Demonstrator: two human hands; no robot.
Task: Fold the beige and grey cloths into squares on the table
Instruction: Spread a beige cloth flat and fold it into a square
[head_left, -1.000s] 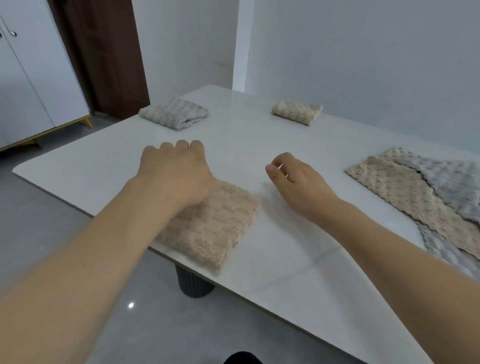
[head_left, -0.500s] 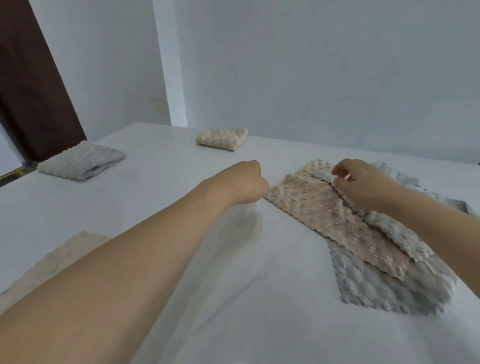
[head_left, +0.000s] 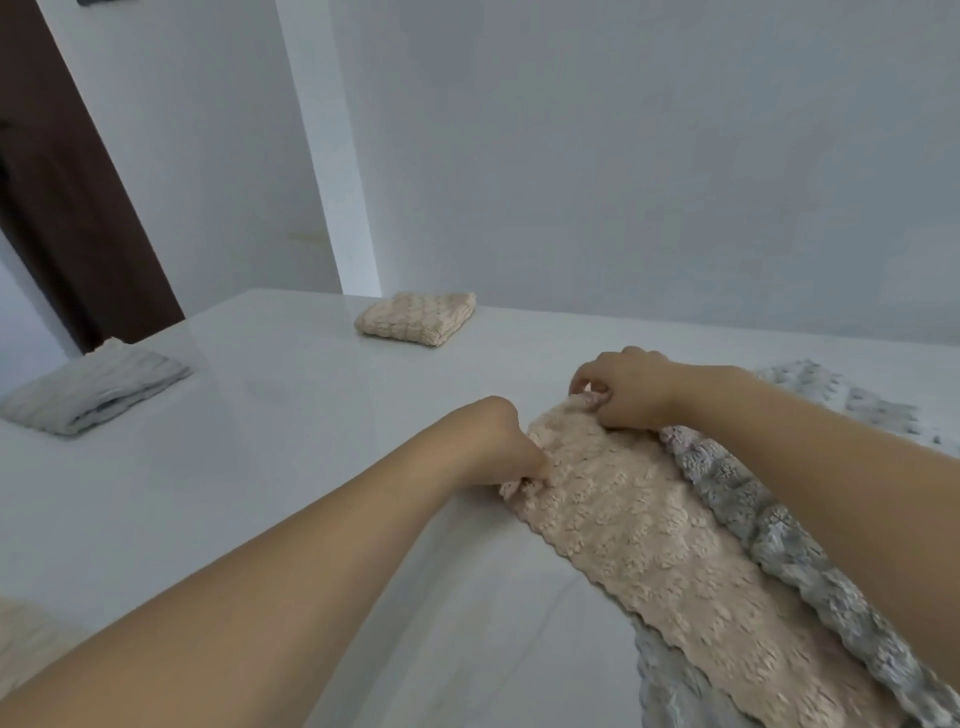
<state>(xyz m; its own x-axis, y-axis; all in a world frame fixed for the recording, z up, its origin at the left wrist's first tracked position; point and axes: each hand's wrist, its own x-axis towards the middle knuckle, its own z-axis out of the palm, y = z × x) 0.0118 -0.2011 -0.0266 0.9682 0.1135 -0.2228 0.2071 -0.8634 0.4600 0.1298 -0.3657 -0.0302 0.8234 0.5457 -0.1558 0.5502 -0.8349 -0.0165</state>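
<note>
An unfolded beige cloth (head_left: 660, 545) lies on the white table (head_left: 291, 467), on top of unfolded grey cloths (head_left: 769, 530). My left hand (head_left: 498, 441) pinches the beige cloth's near-left corner. My right hand (head_left: 631, 387) pinches its far corner. A folded beige square (head_left: 418, 318) sits at the back of the table. A folded grey square (head_left: 93, 387) lies at the far left. The edge of another folded beige cloth (head_left: 26, 639) shows at the bottom left.
A pale wall (head_left: 623, 156) runs close behind the table's far edge. A dark brown door (head_left: 62, 197) stands at the left. More grey cloth (head_left: 831, 389) spreads at the far right behind my right forearm.
Both hands left the folded beige cloth at the near left and moved right to the cloth pile. They now grip corners of the top beige cloth. The view has turned right.
</note>
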